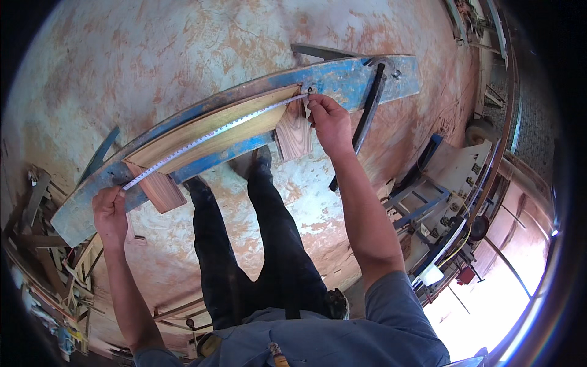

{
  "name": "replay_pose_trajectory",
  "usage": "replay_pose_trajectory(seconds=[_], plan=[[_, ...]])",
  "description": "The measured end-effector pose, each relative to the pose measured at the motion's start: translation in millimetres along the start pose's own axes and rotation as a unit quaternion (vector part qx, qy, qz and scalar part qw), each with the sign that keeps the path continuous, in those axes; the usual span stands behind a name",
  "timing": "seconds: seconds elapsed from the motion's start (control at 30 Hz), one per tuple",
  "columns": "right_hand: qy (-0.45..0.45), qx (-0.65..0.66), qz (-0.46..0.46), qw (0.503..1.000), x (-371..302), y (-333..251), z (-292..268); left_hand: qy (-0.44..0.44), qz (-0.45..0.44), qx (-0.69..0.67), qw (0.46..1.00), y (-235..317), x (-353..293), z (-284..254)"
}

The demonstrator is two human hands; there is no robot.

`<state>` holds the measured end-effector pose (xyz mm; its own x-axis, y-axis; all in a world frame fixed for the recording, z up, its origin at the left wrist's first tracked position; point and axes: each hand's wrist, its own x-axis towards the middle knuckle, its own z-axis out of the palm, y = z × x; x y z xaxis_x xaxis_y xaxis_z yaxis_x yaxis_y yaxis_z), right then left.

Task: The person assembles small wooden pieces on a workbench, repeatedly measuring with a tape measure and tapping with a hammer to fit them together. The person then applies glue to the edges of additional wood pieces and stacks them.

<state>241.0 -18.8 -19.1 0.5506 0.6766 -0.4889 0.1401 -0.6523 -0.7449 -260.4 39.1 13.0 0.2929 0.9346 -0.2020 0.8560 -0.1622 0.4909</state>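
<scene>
A white measuring tape (214, 132) is stretched slantwise between my two hands. My left hand (110, 217) pinches its lower end, beside the bench's left part. The other end sits between the closed fingers of my right hand (331, 122), where a small dark tip shows. Beneath the tape lies a pale wooden board (226, 125) on a worn blue bench (348, 79). A shorter wood block (160, 188) meets the board's left end, and another wood block (295, 136) meets its right end; both stick out over the bench's near side.
A dark metal bar clamp (359, 131) hangs across the bench's right part, near my right forearm. Wood offcuts (76, 269) are heaped at the left. At the right stand a blue metal frame (422, 205) and a pale panel with fittings (458, 177). My legs are below the bench.
</scene>
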Motion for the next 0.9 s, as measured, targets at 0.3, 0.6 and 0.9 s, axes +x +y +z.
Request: replay_pose_trajectory(seconds=[0.3,0.6,0.9], plan=[[0.036,-0.106,-0.110,0.988,6.0,4.5,6.9,0.001,0.002,0.015,1.000,-6.8,-1.7,4.7],[-0.005,-0.138,-0.019,0.990,8.6,-11.0,15.6,0.038,0.017,0.039,0.998,-10.3,1.1,4.2],[0.017,-0.136,-0.044,0.990,16.2,9.2,13.2,0.069,-0.046,0.079,0.993,2.7,11.0,1.1]])
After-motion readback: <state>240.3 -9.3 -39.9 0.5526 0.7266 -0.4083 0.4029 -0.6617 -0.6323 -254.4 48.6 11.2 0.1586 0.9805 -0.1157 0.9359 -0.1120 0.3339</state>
